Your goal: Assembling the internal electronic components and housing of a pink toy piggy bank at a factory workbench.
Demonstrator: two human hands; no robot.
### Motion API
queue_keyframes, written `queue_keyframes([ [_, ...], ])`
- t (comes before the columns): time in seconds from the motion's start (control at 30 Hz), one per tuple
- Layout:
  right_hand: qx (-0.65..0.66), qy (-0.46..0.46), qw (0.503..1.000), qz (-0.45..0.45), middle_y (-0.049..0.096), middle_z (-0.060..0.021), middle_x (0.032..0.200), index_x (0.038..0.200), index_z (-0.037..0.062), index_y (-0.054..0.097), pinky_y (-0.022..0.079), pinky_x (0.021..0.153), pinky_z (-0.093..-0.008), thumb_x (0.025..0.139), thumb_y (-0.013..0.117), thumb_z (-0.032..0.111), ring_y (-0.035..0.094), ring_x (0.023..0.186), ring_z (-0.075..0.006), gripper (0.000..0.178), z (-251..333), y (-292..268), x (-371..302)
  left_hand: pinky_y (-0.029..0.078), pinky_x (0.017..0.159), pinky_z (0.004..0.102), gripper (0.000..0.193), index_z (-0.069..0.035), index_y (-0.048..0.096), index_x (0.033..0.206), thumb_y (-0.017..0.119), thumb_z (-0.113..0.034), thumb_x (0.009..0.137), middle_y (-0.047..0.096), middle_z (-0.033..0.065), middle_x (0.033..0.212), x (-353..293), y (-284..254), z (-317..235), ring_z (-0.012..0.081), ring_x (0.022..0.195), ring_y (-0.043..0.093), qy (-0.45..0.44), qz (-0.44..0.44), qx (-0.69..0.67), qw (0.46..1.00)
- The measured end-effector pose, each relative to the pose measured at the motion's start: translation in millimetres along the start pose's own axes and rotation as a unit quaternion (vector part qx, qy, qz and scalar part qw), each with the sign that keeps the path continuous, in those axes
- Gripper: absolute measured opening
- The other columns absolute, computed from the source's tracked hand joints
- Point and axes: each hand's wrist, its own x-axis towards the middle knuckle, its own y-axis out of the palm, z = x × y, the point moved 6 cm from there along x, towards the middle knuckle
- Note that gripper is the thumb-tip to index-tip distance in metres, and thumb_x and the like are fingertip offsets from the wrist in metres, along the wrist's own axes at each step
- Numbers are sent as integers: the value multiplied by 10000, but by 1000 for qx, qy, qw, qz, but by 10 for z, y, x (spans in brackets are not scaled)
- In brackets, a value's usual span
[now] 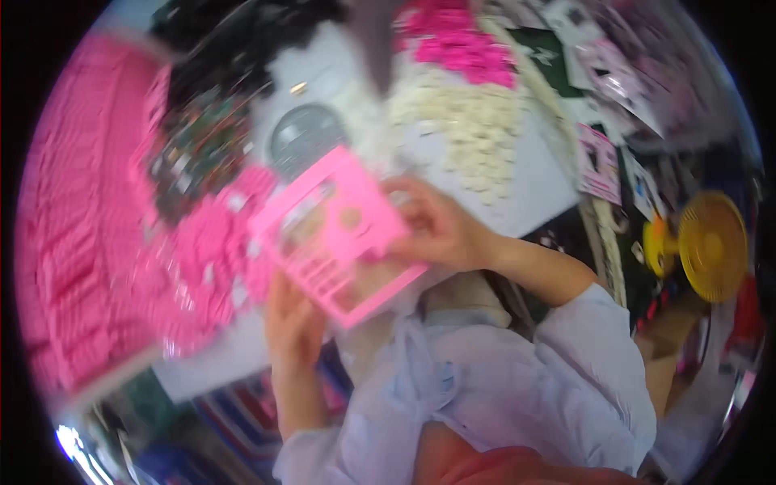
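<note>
A square pink plastic panel is held up, tilted, in front of my body. It has wide cut-out openings, a row of slots and a round hole. My left hand grips its lower left edge from below, with the fingertips partly hidden behind it. At the right edge, my right hand is closed on the panel with curled fingers. Blur hides whether a smaller part is also between those fingers. Just beyond the panel, a round clear grey dish rests on the white tabletop.
Stacked pink plastic parts fill the left side, beside a loose pink pile. Small electronic parts with wires and black pieces lie beyond. Cream pieces and bright pink pieces spread far right. A yellow fan stands right.
</note>
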Motion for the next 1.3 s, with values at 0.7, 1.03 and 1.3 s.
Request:
queue_keyframes([
  [0.7,-837,64,369,-398,724,-141,988,1198,84,642,534,792,-512,808,698,132,677,975,-347,397,1245,-3995,-688,379,498,178,770,-213,96,1668,506,-12,1047,586,97,1269,10,-130,-10,60,656,483,167,-104,217,956],
  [1.03,-545,-208,811,-45,679,-108,961,1350,-19,620,518,713,-324,826,777,98,659,784,-241,559,741,552,22,475,933,316,500,6,590,1247,435,-443,1093,631,100,1187,181,232,295,171,1042,599,135,-13,247,960],
  [1.3,-442,-338,808,-194,706,-121,1159,1410,-5,529,547,845,-335,885,761,166,687,935,-235,599,732,215,264,530,928,337,255,-28,572,1282,498,-166,1081,640,141,1288,63,-71,99,184,1085,656,85,-15,-45,995],
])
